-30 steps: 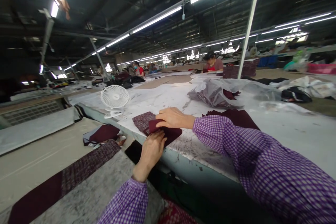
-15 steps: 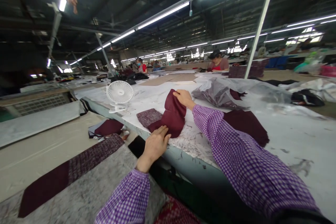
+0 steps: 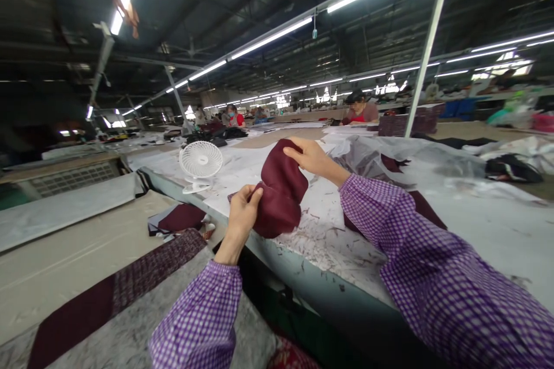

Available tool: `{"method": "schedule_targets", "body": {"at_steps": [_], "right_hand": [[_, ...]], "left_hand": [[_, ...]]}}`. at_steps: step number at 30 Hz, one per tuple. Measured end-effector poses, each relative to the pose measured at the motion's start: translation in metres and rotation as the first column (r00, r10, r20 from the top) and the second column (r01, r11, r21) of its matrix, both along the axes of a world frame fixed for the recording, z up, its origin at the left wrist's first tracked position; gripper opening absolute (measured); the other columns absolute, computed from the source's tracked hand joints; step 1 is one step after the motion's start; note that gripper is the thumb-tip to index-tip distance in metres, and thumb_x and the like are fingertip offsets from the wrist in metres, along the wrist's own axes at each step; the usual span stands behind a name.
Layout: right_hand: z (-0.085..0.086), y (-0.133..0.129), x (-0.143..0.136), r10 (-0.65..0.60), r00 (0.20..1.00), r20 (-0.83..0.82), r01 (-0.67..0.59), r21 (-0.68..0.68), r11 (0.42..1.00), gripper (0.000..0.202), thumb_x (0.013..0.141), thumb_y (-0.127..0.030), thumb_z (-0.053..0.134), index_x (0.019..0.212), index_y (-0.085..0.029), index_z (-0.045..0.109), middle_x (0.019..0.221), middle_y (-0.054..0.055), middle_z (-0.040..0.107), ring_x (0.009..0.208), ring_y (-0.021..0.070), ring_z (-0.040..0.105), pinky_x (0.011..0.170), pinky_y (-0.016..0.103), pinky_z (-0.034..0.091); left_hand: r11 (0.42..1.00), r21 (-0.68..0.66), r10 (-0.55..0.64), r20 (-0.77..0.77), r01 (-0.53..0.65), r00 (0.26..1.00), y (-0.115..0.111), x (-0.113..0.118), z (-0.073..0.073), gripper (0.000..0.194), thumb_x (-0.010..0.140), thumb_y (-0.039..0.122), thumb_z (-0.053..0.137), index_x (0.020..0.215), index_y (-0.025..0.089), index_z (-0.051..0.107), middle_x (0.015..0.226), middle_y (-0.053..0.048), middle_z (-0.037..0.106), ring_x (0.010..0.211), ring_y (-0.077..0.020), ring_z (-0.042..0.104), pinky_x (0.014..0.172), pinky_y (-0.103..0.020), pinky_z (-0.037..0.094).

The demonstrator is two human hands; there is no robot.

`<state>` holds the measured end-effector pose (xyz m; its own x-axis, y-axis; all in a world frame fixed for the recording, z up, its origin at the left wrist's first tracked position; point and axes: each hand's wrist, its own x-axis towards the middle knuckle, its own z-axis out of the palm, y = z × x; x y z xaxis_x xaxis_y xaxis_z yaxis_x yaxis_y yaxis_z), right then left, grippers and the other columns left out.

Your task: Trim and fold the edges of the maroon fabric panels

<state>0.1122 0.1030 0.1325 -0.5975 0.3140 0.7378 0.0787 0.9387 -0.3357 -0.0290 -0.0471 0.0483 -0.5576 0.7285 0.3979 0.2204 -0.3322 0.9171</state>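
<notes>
A maroon fabric piece [image 3: 281,202] is held up over the near edge of the white-covered table [image 3: 320,242], with a crease across its middle. My left hand [image 3: 243,210] pinches its left side between thumb and fingers. Gripping its upper right edge is my right hand [image 3: 314,158], thumb on the near face. Behind my left hand, only a corner of the speckled maroon fabric shows. Beside my right sleeve lies a dark maroon stack of cloth [image 3: 426,210], partly covered by the arm.
A small white fan [image 3: 201,160] stands on the table's left edge. Clear plastic wrapping [image 3: 433,155] lies at the back right. On the lower left surface rest a long maroon strip [image 3: 78,317] and folded pieces [image 3: 182,218]. Two people [image 3: 361,109] [image 3: 236,118] work farther back.
My left hand has gone from lying on the cloth to pinching its left side. The fabric piece has risen off the table and turned toward me in both hands.
</notes>
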Motion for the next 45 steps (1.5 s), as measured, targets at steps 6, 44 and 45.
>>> {"method": "schedule_targets", "body": {"at_steps": [6, 44, 45], "right_hand": [[0.007, -0.011, 0.014, -0.296, 0.955, 0.029, 0.275, 0.296, 0.915, 0.020, 0.090, -0.030, 0.046, 0.094, -0.017, 0.061, 0.088, 0.007, 0.062, 0.082, 0.0203, 0.051, 0.074, 0.032, 0.035], [0.027, -0.039, 0.053, 0.044, 0.916, -0.399, -0.072, -0.056, 0.996, 0.022, 0.092, -0.036, 0.047, 0.077, -0.020, 0.050, 0.070, -0.001, 0.048, 0.063, 0.0103, 0.045, 0.060, 0.025, 0.037], [0.032, -0.032, 0.057, 0.042, 0.899, -0.436, -0.127, -0.167, 0.978, 0.023, 0.092, -0.038, 0.047, 0.077, -0.020, 0.049, 0.068, -0.002, 0.046, 0.060, 0.0097, 0.045, 0.057, 0.024, 0.037]], "left_hand": [[0.995, 0.038, 0.089, -0.043, -0.088, 0.995, -0.019, 0.007, 0.009, 0.032, 0.078, 0.046, 0.060, 0.067, 0.016, 0.056, 0.057, 0.006, 0.050, 0.051, -0.0061, 0.040, 0.049, -0.017, 0.033], [0.939, -0.049, 0.332, 0.385, -0.340, 0.861, -0.072, -0.067, -0.013, 0.020, 0.057, 0.027, 0.069, 0.071, 0.016, 0.058, 0.056, 0.005, 0.059, 0.048, -0.0094, 0.053, 0.048, -0.020, 0.043], [0.938, -0.052, 0.336, 0.389, -0.344, 0.858, -0.066, -0.068, -0.016, 0.020, 0.058, 0.026, 0.068, 0.071, 0.016, 0.059, 0.057, 0.004, 0.060, 0.049, -0.0098, 0.054, 0.049, -0.020, 0.044]]}}
